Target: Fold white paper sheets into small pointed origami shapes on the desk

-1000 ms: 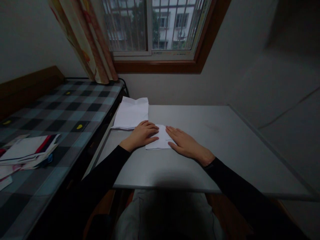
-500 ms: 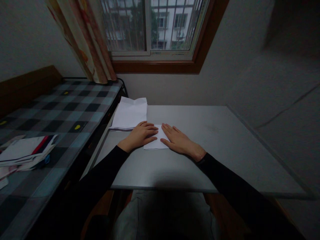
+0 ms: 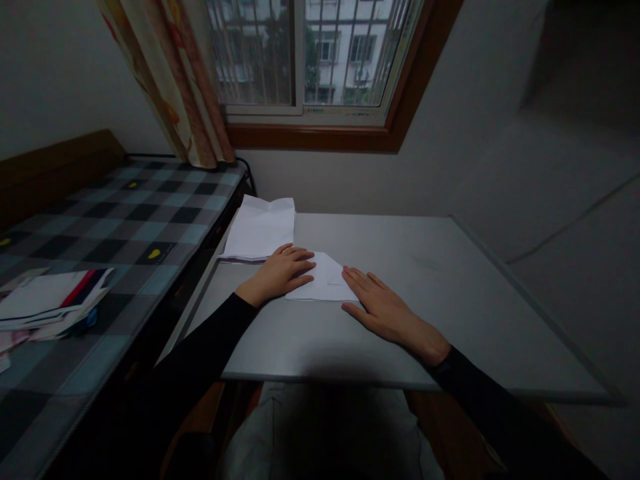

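Observation:
A white sheet of paper [image 3: 323, 277] lies on the grey table [image 3: 400, 260], with its far right corner folded over into a slanted edge. My left hand [image 3: 283, 272] rests flat over the sheet's left part, fingers stretched out. At the slanted right edge, my right hand [image 3: 383, 307] lies with straight fingers, the fingertips touching the paper and the thumb a little apart. The hands cover parts of the paper's left and right sides.
Behind my left hand, a stack of white paper [image 3: 263, 227] sits at the table's far left corner. To the left stands a bed with a checked cover [image 3: 165, 220], bearing a pile of printed papers or bags [image 3: 50, 297]. A barred window [image 3: 300, 60] is ahead.
My right hand has slid to the right and toward me, uncovering the folded corner with its slanted edge. My left hand has stayed in place.

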Demonstrator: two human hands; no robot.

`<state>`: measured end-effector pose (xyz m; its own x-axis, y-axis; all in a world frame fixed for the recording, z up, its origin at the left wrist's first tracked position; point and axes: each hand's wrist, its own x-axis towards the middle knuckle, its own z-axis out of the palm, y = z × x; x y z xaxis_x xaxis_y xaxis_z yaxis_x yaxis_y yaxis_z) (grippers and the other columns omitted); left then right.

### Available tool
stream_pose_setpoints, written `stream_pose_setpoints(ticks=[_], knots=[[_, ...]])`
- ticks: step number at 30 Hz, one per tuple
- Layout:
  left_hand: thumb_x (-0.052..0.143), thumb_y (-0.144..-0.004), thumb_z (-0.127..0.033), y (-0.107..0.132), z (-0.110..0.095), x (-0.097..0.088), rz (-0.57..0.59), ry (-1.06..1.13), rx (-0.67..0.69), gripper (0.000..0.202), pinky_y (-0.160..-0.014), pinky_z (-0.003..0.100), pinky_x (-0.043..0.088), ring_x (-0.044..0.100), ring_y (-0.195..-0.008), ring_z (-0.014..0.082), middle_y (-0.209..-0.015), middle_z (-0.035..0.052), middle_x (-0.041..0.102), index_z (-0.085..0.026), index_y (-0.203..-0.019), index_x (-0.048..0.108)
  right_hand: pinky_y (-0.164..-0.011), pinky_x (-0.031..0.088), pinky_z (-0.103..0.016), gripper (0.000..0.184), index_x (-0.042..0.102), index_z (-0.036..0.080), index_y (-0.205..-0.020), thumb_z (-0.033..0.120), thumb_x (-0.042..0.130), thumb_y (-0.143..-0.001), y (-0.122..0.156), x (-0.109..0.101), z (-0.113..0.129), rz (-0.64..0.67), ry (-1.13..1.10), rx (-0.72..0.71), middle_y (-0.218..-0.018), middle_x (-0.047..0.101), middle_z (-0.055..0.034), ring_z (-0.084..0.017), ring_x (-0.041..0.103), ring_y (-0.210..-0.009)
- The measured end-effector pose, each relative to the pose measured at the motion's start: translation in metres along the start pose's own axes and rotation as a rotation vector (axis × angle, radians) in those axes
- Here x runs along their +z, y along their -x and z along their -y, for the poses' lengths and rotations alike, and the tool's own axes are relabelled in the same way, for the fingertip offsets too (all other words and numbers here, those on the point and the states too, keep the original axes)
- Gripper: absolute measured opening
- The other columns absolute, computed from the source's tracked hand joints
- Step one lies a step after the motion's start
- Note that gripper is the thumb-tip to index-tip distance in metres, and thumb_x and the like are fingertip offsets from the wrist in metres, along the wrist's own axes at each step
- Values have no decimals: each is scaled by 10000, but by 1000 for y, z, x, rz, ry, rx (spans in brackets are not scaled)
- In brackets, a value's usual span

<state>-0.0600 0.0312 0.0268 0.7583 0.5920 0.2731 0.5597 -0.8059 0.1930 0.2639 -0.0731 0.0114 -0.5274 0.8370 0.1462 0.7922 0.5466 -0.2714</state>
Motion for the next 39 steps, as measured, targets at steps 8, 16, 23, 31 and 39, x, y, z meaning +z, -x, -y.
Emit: stream_pose_setpoints(ticks=[8, 16, 23, 31, 39], knots=[[825, -923, -630, -1, -3, 2, -192, -89, -197, 923, -1221, 577, 447, 631, -1370, 413, -1490, 200, 670, -153, -1630, 472, -1285, 447, -677, 509, 643, 269, -1597, 460, 531, -1138, -13, -11, -5, -132, -48, 10, -1630, 657, -129, -359, 618, -1508], [862, -919, -455, -2, -3, 4, -228, 15, -181, 947, -1084, 546, 547, 678, -1256, 385, -1404, 177, 664, -198, -1679, 359, -1267, 463, -681, 491, 670, 237, -1563, 379, 588, -1100, -13, -9, -3, -162, -7, 1, -1610, 672, -147, -365, 642, -1479], [598, -1077, -209, -2, -6, 9, -72, 111, 61, 403, -1102, 489, 577, 720, -1260, 295, -1370, 126, 734, -226, -1479, 621, -1266, 467, -679, 524, 661, 253, -1573, 318, 608, -1055, -15, -11, -1, -158, -3, 5, -1597, 684, -140, -361, 648, -1472], [526, -1124, -300, 4, -15, 10, 91, 107, 65, 542, -1334, 490, 420, 502, -1619, 297, -1766, 163, 477, -172, -1649, 483, -1308, 428, -655, 577, 589, 191, -1632, 300, 557, -1067, -21, -7, -2, -124, 38, 4, -1667, 616, -165, -356, 585, -1544], [538, -1049, -819, 8, -20, 13, 152, 72, 92, 1042, -1410, 515, 238, 298, -1725, 338, -1850, 194, 272, -197, -1808, 192, -1369, 339, -651, 702, 319, 248, -1798, 298, 426, -1106, -59, 9, -13, 9, 6, 2, -1830, 376, -91, -323, 374, -1696]])
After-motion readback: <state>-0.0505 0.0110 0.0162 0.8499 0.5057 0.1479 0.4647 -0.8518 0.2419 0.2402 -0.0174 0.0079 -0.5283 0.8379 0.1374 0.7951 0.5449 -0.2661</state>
